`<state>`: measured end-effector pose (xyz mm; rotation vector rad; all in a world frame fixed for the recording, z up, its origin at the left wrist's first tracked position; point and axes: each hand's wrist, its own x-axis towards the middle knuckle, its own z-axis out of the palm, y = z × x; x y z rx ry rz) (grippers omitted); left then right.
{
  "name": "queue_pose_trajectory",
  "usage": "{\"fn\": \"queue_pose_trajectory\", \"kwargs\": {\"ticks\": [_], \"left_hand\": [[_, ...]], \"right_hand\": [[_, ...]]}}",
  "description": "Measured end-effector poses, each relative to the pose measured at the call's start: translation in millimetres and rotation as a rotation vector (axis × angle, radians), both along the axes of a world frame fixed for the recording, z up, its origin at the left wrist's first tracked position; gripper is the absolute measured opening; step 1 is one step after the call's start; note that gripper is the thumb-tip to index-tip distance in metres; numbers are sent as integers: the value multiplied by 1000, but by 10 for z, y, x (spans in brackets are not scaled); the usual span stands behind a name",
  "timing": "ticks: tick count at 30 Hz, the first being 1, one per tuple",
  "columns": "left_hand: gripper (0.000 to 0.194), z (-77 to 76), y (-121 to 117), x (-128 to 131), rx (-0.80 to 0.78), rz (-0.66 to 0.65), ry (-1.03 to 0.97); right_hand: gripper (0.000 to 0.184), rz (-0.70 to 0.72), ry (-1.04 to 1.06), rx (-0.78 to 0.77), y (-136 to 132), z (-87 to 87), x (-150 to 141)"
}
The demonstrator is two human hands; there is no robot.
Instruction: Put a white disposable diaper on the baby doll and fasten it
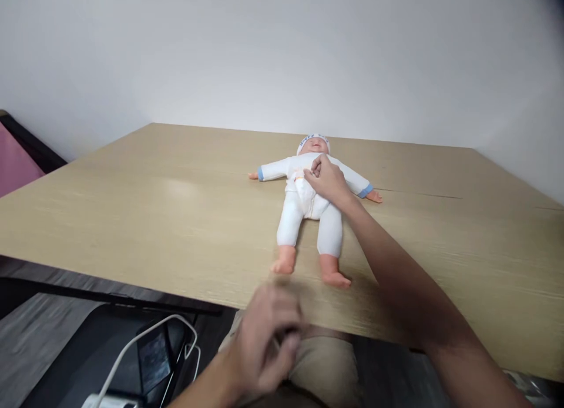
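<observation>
Right hand (328, 179) curled nearly closed by white, soft-looking diaper (305, 195) on white-clothed baby doll (330, 235), hold unclear; light pinch probably suited. Left hand (267, 337) half-curled, contents unclear.

Room lies left of the doll (291, 220); the right forearm (412, 279) obstructs rightward.

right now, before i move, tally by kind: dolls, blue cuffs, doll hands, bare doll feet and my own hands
Doll: 1
Blue cuffs: 2
Doll hands: 2
Bare doll feet: 2
Your own hands, left hand and right hand: 2
Total: 9
</observation>
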<state>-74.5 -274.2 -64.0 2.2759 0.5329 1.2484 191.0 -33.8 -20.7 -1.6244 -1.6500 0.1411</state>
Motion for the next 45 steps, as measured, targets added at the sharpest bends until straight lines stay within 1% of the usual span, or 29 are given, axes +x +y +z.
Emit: {"fn": "queue_pose_trajectory", "kwargs": {"ticks": [1, 2, 4, 5, 7, 8, 9, 11, 12, 14, 15, 17, 19, 21, 24, 31, 38, 43, 45], "left_hand": [[17, -235, -272, -169, 87, -95, 74], [17, -484, -515, -364, 130, -139, 184], [15, -988, -918, -837, 83, -130, 398], [16, -1225, -1081, -1110, 46, -92, 483], [18, -1648, -1334, -1702, -75, 91, 600], [19, -1829, -1422, -2002, -123, 196, 649], [20, -1989, -1484, -2288, -145, 346, 685], [27, -2250, -1531, -2783, -169, 611, 759], [33, -2353, -1523, -2975, -182, 709, 807], [48, -2508, -1466, -3235, -224, 860, 878], [54, -2563, -1428, -3308, -250, 919, 901], [61, -2637, -1355, -3370, -309, 1008, 917], [62, -2674, -1297, -3370, -371, 1062, 918], [63, -2690, -1253, -3355, -417, 1094, 910], [64, -2698, -1203, -3349, -453, 1109, 897], [60, -2691, -1161, -3358, -462, 1061, 914], [58, -2686, -1153, -3329, -427, 1052, 926], [59, -2648, -1152, -3304, -443, 1017, 923], [61, -2628, -1161, -3287, -453, 1031, 890]], "right_hand": [[19, -9, 4, 39, 4, -23, -1], [20, -14, 8, 88, 4, -43, -5], [23, -11, 8, 206, -21, -62, -21], [24, -5, 5, 273, -53, -59, -30], [21, 7, -4, 406, -169, -35, -41], [18, 11, -11, 461, -255, -22, -36], [15, 13, -20, 505, -360, -15, -21], [12, 9, -45, 560, -603, -38, 49], [12, 5, -63, 578, -730, -74, 105], [13, 0, -114, 606, -954, -190, 255], [13, 0, -136, 609, -1039, -260, 342], [16, -5, -133, 587, -1139, -395, 513], [21, -24, -43, 558, -1154, -486, 649], [23, -51, 75, 553, -1123, -521, 728], [23, -72, 139, 565, -1081, -510, 745], [28, -61, 63, 490, -1139, -476, 647], [29, -58, 68, 487, -1127, -462, 641], [30, -49, 78, 475, -1133, -449, 646], [29, -42, 78, 484, -1141, -436, 640]]}}
